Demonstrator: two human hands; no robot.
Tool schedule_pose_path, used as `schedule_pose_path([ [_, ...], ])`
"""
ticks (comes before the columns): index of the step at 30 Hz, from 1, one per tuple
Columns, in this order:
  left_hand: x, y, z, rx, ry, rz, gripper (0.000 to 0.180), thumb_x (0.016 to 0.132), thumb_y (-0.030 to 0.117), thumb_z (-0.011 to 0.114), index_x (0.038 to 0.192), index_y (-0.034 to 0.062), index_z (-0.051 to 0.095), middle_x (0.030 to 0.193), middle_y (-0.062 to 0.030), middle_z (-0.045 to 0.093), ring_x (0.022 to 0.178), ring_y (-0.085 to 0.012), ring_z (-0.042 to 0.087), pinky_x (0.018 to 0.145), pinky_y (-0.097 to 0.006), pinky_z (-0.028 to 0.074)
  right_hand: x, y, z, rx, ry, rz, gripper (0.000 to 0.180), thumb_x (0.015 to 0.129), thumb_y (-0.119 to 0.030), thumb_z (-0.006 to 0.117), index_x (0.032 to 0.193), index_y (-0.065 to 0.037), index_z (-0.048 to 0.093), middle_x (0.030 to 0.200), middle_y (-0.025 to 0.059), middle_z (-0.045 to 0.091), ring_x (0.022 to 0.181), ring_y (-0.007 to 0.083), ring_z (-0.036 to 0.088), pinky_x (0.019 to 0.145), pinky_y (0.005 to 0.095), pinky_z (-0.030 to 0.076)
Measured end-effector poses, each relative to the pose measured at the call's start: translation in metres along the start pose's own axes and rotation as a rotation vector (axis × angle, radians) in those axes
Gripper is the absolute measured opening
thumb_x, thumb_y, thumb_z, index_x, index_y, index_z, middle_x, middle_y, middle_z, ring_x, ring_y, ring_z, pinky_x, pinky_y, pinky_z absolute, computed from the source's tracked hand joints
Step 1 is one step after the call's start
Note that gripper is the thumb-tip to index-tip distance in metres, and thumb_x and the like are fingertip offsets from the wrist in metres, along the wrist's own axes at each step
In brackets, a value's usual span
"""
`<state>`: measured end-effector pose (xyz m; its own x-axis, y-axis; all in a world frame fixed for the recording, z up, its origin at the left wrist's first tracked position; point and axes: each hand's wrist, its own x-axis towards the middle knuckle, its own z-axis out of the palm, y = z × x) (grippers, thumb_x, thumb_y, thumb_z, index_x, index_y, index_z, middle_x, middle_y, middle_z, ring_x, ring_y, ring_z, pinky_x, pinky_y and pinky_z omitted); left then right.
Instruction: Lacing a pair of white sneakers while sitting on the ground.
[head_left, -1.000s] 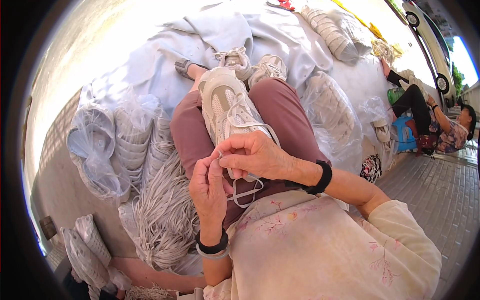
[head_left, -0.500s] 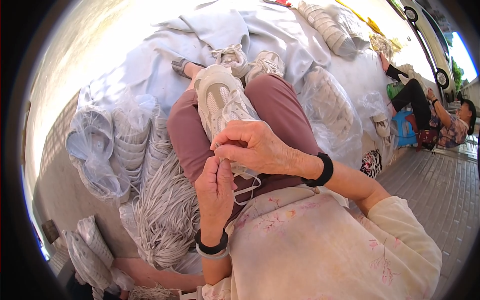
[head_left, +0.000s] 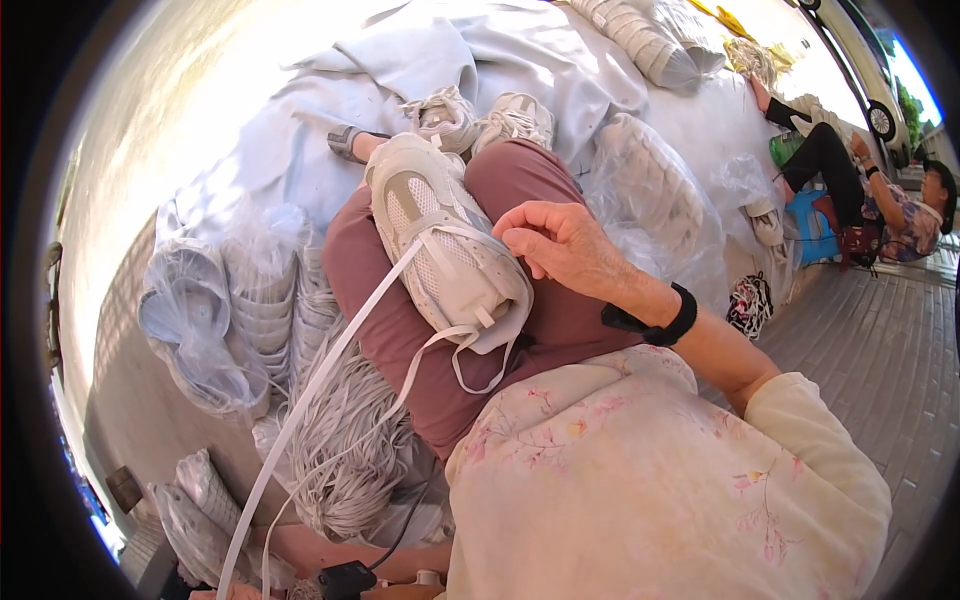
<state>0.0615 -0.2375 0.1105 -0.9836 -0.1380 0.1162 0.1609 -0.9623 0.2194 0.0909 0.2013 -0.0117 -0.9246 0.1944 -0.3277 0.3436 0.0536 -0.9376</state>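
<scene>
The right hand hovers over the lap with its fingers loosely curled and grasping nothing; thumb and forefinger sit close together near the top of the shoe, apart from the lace or barely brushing it, which cannot be told for sure. Just left of those fingertips lies the shoe, a pale grey and white sneaker resting lengthwise on the thigh, toe pointing away from the person and its open heel end toward the body. A flat white lace runs from the shoe's eyelets, just below the fingertips, and stretches taut down and to the left, out toward the lower edge of the view; the left hand is out of sight there, so its grip cannot be seen. A second loop of lace hangs slack from the shoe's tongue, below the wrist. The wrist carries a black band. Under shoe and hand are maroon trousers, and nearer the camera a floral shirt. Beyond the fingertips, past the knee, are the person's own two feet in white sneakers on a pale sheet. Left of the taut lace lies a heap of loose white laces, and farther left clear bags of stacked white soles. Right of the hand another clear bag holds more shoe parts. Well off to the right a second person sits on a blue stool on the paved ground.
</scene>
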Motion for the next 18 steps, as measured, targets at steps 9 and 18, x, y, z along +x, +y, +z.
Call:
schedule_pose_path([
  [9, -0.009, 0.05, 0.069, 0.028, 0.001, 0.189, 0.015, 0.096, 0.003, 0.047, 0.108, -0.001, 0.056, 0.073, -0.0063, 0.056, 0.062, -0.013, 0.057, 0.062, -0.032, 0.054, -0.022, -0.016, 0.015, -0.214, -0.249, -0.355, 0.013, 0.086, -0.011, 0.063, 0.095, -0.002, 0.066, 0.08, 0.0056, 0.059, 0.067, 0.0143, 0.057, 0.062, 0.027, 0.046],
  [18, -0.027, 0.176, 0.077, 0.167, 0.084, 0.375, 0.014, 0.096, 0.004, 0.049, 0.106, -0.002, 0.057, 0.072, -0.0073, 0.055, 0.063, -0.0143, 0.055, 0.063, -0.031, 0.052, -0.037, 0.004, 0.042, -0.441, -0.449, -0.606, 0.038, 0.082, -0.018, 0.07, 0.116, -0.005, 0.056, 0.104, 0.0102, 0.055, 0.077, 0.0253, 0.063, 0.063, 0.0358, 0.051],
])
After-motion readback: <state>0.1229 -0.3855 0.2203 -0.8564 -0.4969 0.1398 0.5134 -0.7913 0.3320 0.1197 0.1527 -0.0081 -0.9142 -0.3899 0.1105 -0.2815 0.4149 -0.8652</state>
